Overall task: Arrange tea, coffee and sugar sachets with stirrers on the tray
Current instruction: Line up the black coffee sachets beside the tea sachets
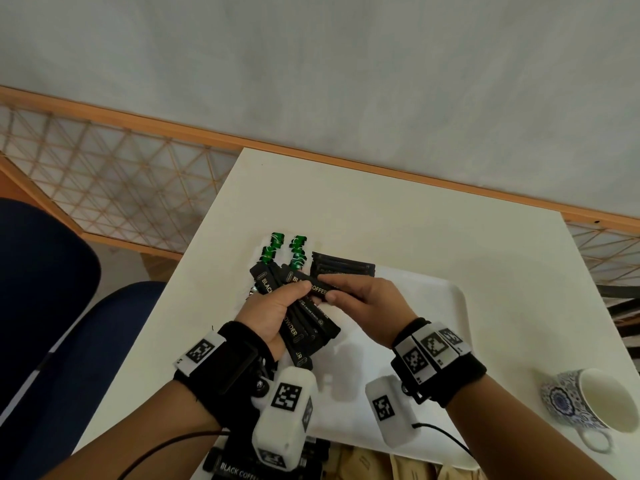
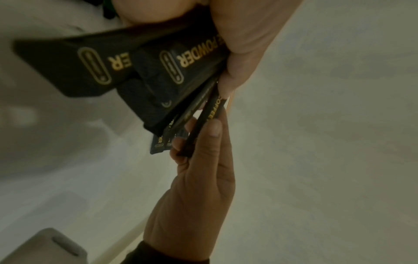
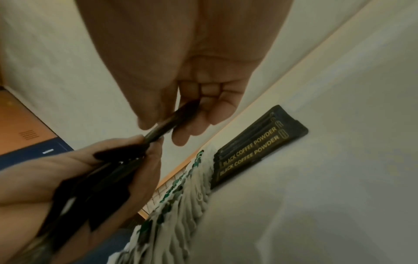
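Note:
My left hand (image 1: 273, 306) grips a fanned bundle of black coffee sachets (image 1: 304, 334) above the white tray (image 1: 446, 306). My right hand (image 1: 349, 292) pinches one black coffee sachet (image 1: 320, 289) at the top of that bundle, thumb over it. The left wrist view shows the bundle (image 2: 158, 71) in my palm and the pinched sachet (image 2: 203, 125) between the right hand's fingers (image 2: 210, 130). A small stack of black coffee sachets (image 1: 341, 265) (image 3: 253, 150) lies flat at the tray's far left. Green-and-white sachets (image 1: 287, 249) (image 3: 181, 196) lie beside that stack.
A blue-patterned cup (image 1: 585, 403) lies on its side at the table's right. More black coffee sachets (image 1: 239, 469) and brown packets (image 1: 367, 462) sit at the near edge. Blue chairs (image 1: 41, 306) stand on the left. The white table (image 1: 381, 209) ends near the wall.

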A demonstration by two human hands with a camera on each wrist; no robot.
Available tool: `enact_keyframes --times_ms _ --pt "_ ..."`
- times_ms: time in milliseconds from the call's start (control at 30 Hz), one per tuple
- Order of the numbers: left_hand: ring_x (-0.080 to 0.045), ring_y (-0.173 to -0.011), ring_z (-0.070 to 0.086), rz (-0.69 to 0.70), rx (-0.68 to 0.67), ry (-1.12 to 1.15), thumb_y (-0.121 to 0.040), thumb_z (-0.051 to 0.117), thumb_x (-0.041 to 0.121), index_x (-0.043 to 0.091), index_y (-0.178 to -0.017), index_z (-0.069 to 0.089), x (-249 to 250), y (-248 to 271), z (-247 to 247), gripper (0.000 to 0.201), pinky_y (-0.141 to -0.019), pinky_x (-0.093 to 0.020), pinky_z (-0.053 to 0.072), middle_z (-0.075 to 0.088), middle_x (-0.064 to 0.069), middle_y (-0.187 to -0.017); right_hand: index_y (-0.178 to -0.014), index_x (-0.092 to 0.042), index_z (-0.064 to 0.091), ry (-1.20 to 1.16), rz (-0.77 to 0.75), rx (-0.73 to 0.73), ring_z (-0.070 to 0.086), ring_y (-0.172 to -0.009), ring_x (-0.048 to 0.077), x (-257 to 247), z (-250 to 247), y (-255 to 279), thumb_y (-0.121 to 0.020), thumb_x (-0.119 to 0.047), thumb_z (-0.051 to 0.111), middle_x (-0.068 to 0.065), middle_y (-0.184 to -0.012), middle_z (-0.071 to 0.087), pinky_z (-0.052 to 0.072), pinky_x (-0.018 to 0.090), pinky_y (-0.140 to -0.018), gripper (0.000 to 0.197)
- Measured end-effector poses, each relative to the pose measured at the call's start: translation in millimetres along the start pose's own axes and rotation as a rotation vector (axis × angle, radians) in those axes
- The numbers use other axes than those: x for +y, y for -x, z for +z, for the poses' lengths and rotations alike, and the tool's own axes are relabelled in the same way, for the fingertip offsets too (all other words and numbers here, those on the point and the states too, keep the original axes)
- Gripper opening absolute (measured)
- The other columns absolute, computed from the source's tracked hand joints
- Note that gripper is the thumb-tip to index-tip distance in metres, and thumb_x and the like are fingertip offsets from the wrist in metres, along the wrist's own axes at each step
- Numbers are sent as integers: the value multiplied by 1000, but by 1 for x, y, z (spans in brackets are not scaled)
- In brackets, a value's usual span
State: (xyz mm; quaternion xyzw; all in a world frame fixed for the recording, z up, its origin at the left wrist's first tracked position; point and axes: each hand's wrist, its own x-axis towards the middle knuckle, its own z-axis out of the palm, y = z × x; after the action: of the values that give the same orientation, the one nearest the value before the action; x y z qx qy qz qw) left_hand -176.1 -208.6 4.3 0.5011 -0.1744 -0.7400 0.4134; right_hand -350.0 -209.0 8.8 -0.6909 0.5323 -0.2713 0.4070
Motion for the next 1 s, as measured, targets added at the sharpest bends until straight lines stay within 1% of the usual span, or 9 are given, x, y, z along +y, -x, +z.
enact_keyframes --times_ms 100,200,267,300,433,567,667,800,1000 --pt "-21 -64 66 1 7 7 -87 64 13 2 -90 68 0 -1 0 12 -60 -32 57 68 -13 -77 -95 -45 69 -4 83 12 63 -77 9 -2 -1 0 -90 -23 63 -16 -78 70 48 25 -75 24" --pt "-18 -70 64 -20 16 102 -84 67 18 7 -89 63 2 -4 -1 13 -73 -36 56 64 -7 -79 -99 -35 71 56 182 130 62 -82 10 11 -10 -2 -91 -24 61 -12 -83 68 48 18 -75 17" --pt "-18 -73 62 -28 15 141 -87 63 17 8 -82 61 6 -4 -2 9 -76 -37 53 61 -5 -76 -105 -31 71 204 205 149 57 -84 8 22 -18 -1 -92 -24 58 -15 -85 60 40 7 -70 20" --pt "-18 -73 62 -31 20 166 -89 60 15 10 -82 61 8 -4 -2 9 -75 -37 53 61 -5 -75 -107 -30 71 273 213 136 54 -85 7 27 -20 0 -92 -24 57 -16 -86 56 37 7 -69 21" --pt "-20 -72 61 -42 35 220 -91 53 10 13 -99 59 10 -3 -6 11 -72 -37 51 59 -5 -74 -105 -28 73 359 249 70 57 -96 9 39 -16 2 -89 -21 62 -13 -93 58 36 14 -81 20" --pt "-21 -73 60 -57 68 190 -89 55 9 16 -98 65 9 -3 -6 15 -71 -38 52 58 -7 -79 -103 -28 73 458 226 33 58 -97 10 39 -8 -4 -88 -25 61 -9 -101 66 41 20 -84 19" --pt "-22 -71 62 -35 62 158 -89 56 8 16 -99 66 8 -4 -5 16 -75 -40 53 62 -6 -76 -100 -33 73 543 234 35 57 -95 12 40 -5 -11 -87 -31 61 -9 -96 64 45 27 -83 18" --pt "-26 -69 67 -40 48 75 -88 60 9 9 -87 66 7 -4 -8 6 -80 -46 54 68 -10 -73 -98 -35 72 572 236 45 56 -94 12 41 -4 -17 -87 -33 60 -9 -93 63 45 27 -81 16" --pt "-29 -69 69 -55 37 30 -87 61 8 3 -93 66 4 -4 -8 9 -72 -45 57 69 -15 -80 -97 -35 71 600 205 46 54 -91 10 42 -4 -20 -87 -34 60 -12 -88 58 40 23 -76 15"
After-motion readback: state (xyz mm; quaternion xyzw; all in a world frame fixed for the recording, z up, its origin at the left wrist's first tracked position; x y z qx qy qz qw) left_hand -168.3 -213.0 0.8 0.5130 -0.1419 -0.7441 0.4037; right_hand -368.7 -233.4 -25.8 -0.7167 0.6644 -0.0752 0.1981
